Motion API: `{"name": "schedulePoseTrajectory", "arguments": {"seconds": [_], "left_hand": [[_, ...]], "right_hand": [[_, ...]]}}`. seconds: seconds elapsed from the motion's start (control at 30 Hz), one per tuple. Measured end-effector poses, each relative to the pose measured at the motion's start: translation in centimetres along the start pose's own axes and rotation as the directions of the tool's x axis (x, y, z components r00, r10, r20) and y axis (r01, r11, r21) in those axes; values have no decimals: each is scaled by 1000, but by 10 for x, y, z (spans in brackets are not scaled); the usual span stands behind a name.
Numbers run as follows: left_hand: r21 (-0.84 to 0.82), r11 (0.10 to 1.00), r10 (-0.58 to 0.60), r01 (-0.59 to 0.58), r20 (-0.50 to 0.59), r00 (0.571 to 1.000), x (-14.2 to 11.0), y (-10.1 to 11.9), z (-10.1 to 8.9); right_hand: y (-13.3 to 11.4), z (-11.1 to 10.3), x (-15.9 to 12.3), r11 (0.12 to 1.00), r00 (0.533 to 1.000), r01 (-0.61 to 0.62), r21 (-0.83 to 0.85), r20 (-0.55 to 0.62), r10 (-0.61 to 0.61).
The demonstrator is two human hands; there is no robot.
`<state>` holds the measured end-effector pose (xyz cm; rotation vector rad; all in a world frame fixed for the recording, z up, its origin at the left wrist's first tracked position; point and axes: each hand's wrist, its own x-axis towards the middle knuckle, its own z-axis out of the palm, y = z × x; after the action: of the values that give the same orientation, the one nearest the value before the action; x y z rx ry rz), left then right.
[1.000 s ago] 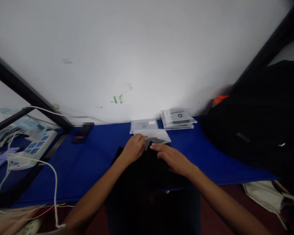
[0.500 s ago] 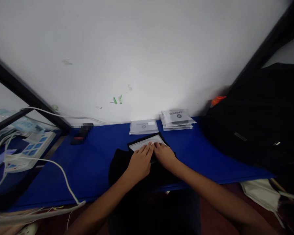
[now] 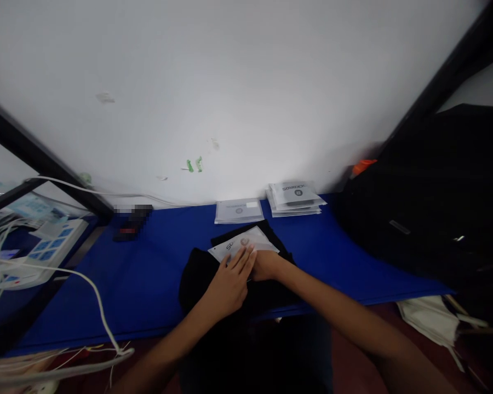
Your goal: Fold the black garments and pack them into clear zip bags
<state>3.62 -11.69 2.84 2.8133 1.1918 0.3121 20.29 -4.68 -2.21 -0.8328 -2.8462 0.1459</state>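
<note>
A translucent white plastic pouch point(image 3: 228, 246) with dark printing lies tilted on a heap of folded black fabric point(image 3: 195, 279). My left hand point(image 3: 232, 279) rests flat over the near edge of the pouch, its fingers stretched out and slightly apart. From the right, my right hand point(image 3: 265, 265) reaches in at the pouch's near side. Its fingers are hidden under or inside the plastic, so I cannot tell what they hold.
Behind the fabric lies a similar flat pouch point(image 3: 239, 212), beside a stack of printed pouches point(image 3: 296, 197). A dark object point(image 3: 132, 221), partly pixelated, sits at the left back. White cables and a power strip point(image 3: 53, 254) are at far left. A large black bag point(image 3: 419, 202) stands right.
The pouch's printed face now shows, where a plainer white part showed before. My right hand has shifted slightly left and nearer, its fingers now out of sight. My left fingers have flattened.
</note>
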Motion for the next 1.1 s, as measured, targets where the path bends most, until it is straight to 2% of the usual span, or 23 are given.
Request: {"name": "schedulePoseTrajectory", "arguments": {"seconds": [0.1,0.2,0.3,0.37,0.43,0.5,0.57,0.63,0.7,0.77,0.97,1.1], "left_hand": [[-37,999,33,-35,-55,998,-17,-9,4],[-101,994,29,-48,-186,982,-33,-19,6],[-118,989,38,-85,-355,934,-41,-27,5],[-92,991,44,-94,-441,896,-43,-30,2],[-79,995,18,-67,-501,865,-43,-31,-1],[-92,995,-15,-41,-538,843,-43,-31,-3],[-121,991,-26,-50,-557,830,-40,-29,-2],[-152,985,-21,-81,-577,817,-37,-26,0],[-180,977,-17,-116,-607,795,-34,-22,4],[-222,965,-33,-138,-628,778,-31,-18,7],[-372,922,-163,-106,-623,765,-30,-14,14],[-381,916,-173,-127,-658,733,-33,-21,9]], "right_hand": [[-6,-5,-3,998,998,-61,27,-20,61],[-9,-8,-5,984,986,-160,83,-28,163],[-10,-13,-6,968,974,-224,111,-10,227],[-13,-18,-9,970,974,-214,111,-48,221],[-18,-26,-16,987,977,-142,79,-147,153],[-27,-34,-23,1000,951,-21,-3,-309,19],[-37,-40,-29,989,872,82,-120,-472,-130],[-47,-44,-30,971,792,111,-211,-571,-215],[-53,-45,-27,962,760,102,-254,-604,-240],[-54,-45,-22,959,758,104,-262,-603,-247],[-48,-44,-16,962,773,112,-249,-586,-242],[-23,-50,-28,938,809,81,-337,-527,-259]]}}
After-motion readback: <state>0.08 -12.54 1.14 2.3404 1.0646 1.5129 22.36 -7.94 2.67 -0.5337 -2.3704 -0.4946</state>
